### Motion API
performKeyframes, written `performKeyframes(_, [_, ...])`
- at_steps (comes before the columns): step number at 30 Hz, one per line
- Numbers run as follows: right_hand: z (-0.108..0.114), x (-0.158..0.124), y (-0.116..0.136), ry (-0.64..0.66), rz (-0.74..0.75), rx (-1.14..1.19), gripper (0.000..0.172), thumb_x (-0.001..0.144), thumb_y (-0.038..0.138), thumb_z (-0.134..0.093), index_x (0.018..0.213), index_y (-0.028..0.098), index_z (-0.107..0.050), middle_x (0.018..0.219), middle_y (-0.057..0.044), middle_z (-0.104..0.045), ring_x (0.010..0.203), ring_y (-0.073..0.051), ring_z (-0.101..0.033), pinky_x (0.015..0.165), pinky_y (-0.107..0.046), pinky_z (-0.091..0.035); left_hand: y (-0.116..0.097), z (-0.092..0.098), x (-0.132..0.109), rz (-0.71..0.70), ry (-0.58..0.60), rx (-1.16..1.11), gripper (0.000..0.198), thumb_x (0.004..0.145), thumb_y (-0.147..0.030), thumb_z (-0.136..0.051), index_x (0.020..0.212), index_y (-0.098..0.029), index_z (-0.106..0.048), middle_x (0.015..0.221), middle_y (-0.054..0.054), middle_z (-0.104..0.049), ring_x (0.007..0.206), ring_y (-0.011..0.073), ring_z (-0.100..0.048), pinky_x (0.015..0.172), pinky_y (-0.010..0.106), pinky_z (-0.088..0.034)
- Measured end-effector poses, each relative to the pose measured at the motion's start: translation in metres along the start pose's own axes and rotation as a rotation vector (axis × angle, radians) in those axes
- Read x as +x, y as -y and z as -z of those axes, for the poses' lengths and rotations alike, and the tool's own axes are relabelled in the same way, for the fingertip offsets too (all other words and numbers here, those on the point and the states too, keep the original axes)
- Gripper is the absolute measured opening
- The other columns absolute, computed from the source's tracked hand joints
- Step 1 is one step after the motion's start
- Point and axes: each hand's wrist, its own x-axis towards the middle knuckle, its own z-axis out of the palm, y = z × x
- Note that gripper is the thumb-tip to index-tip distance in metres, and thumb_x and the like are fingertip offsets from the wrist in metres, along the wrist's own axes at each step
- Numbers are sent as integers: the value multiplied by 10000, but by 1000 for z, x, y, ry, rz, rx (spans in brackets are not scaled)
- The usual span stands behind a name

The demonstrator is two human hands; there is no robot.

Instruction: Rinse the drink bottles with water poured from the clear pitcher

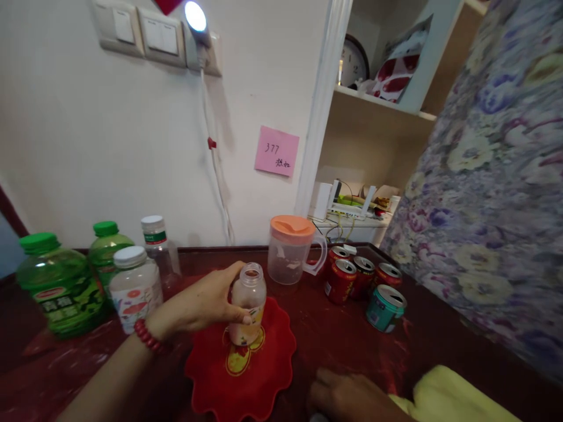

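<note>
My left hand (220, 299), with a red bead bracelet (149, 337) at the wrist, is wrapped round a clear, capless bottle (250, 293) with a pale printed label. The bottle stands upright over a red scalloped mat (264, 381) with a yellow print. At the lower edge, my right hand (341, 392) rests low over the dark red table with its fingers curled. Just under it, a small greyish edge (319, 417) shows, too cut off to name. Whatever the curled fingers hold is hidden.
Green-capped bottles (61, 287), a white-capped jar (136, 287) and a clear bottle (158, 246) stand left. Behind is an orange-lidded pitcher (285, 258). Several red cans (341, 281) and a teal can (386, 308) stand right. Yellow fabric (457, 398) lies lower right, beside a floral curtain (488, 193).
</note>
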Motion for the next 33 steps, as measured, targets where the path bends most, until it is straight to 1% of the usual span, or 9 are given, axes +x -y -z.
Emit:
performKeyframes(3, [25,-2,7,-56,47,31,270,737,45,-681,942,215,-646,971,4,-650,790,-177,-642,546,-223,-304,-1,0,-4,-26,-25,-8,689,658,-356,-832,1252,-193,-521,1172,70,-697,1038,273,-644,862,341,-469])
performKeyframes(5, [52,-6,18,-177,101,116,361,733,60,-621,1053,225,-597,1033,9,-633,858,-161,-623,661,-214,-399,0,-1,-5,-47,-35,-27,656,641,-364,-847,1197,-191,-547,1128,60,-704,1002,270,-651,834,339,-474])
performKeyframes(8, [92,-4,36,-484,220,456,250,799,160,-572,1043,215,-575,959,1,-636,849,-178,-606,732,-254,-459,1,-1,-7,-65,-56,-25,651,606,-396,-871,1142,-186,-569,1065,50,-708,929,267,-656,769,333,-473])
performKeyframes(10, [113,7,45,-621,283,513,271,853,229,-595,1123,223,-593,1029,-7,-643,902,-190,-606,792,-284,-473,1,-1,-7,-71,-60,-26,648,605,-394,-862,1145,-186,-570,1042,48,-709,907,267,-654,739,330,-469])
performKeyframes(12, [129,22,52,-670,338,464,322,894,271,-611,1214,235,-611,1106,-12,-641,939,-195,-602,824,-306,-469,0,-1,-8,-66,-57,-30,641,618,-379,-843,1162,-188,-564,1041,52,-712,911,274,-656,732,333,-472])
performKeyframes(16, [148,52,64,-623,409,328,336,920,284,-642,1247,206,-664,1065,-32,-667,895,-206,-601,824,-338,-461,-1,-1,-9,-28,-73,39,669,600,-388,-848,1167,-170,-568,1103,105,-709,964,322,-661,780,386,-487])
performKeyframes(20, [155,70,75,-510,427,285,342,899,146,-711,1240,175,-690,1052,-46,-682,915,-205,-621,818,-327,-478,1,-2,-9,-50,-87,40,727,597,-370,-849,1234,-171,-559,1184,131,-693,1037,353,-652,818,416,-504])
performKeyframes(25, [161,77,84,-410,429,225,398,855,25,-778,1212,190,-719,1051,-47,-679,934,-196,-628,801,-297,-481,5,-4,-10,-96,-99,-26,809,577,-362,-869,1303,-200,-549,1209,115,-698,1075,357,-653,875,440,-508])
performKeyframes(33, [174,76,96,-338,405,105,362,850,47,-810,1150,242,-759,945,-11,-670,827,-171,-613,713,-258,-453,7,-5,-10,-158,-106,-54,896,583,-366,-876,1385,-242,-496,1304,109,-666,1162,362,-629,970,464,-482])
